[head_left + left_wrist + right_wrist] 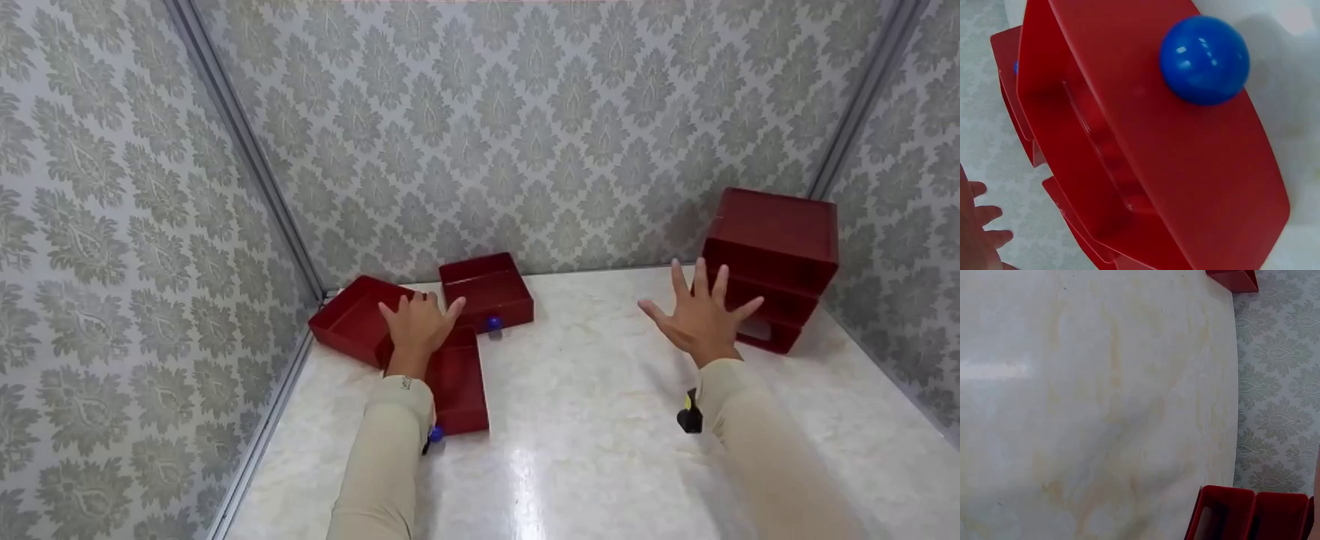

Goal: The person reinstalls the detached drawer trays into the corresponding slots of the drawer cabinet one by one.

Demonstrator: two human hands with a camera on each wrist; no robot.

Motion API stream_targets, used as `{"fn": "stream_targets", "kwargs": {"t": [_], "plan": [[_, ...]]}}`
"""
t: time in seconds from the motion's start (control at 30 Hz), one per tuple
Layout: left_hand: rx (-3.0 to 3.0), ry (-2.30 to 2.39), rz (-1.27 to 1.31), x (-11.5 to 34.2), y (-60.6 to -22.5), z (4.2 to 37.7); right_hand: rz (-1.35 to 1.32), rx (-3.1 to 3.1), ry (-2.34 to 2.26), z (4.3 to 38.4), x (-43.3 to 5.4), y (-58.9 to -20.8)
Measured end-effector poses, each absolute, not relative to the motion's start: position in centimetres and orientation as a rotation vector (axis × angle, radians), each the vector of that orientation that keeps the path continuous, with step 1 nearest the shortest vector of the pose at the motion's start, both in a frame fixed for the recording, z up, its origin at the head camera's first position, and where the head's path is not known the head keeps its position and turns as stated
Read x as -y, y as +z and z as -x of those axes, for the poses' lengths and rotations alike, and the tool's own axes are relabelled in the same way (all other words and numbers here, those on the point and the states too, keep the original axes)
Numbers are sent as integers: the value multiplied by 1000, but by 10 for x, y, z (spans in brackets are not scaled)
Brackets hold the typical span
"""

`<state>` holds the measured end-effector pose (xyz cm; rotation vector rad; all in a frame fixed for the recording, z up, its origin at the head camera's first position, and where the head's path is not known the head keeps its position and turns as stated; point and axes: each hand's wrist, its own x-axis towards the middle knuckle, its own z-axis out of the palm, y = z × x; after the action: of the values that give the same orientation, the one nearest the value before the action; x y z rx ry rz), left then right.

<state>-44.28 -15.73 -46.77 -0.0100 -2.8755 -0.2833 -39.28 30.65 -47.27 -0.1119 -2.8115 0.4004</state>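
Observation:
My left hand point(418, 328) hovers with spread fingers above several red drawers at the left, holding nothing. Beneath its wrist lies a red drawer point(463, 386) with a round blue knob point(1204, 61) on its front. Another red drawer point(487, 289) with a blue knob point(493, 322) sits near the back wall, and a third drawer point(352, 319) lies angled at the far left. My right hand point(699, 319) is held up with fingers splayed, in front of a red drawer cabinet point(780, 225) whose front has open slots. It grips nothing; whether it touches the cabinet is not visible.
A pale marbled table point(577, 390) carries everything. Patterned walls point(525, 135) enclose it at the back, left and right, joined by grey metal corner strips point(247, 150). A black wrist device point(690, 414) hangs beside the right sleeve.

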Motion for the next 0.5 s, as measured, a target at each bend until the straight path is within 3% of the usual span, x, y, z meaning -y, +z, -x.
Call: {"fn": "stream_targets", "kwargs": {"t": [0.3,0.5], "plan": [[2717,-216,58,146,-462,442,146,2380,398,385,-347,-435],[2694,-194,68,149,-465,439,404,2320,555,374,-398,-407]]}}
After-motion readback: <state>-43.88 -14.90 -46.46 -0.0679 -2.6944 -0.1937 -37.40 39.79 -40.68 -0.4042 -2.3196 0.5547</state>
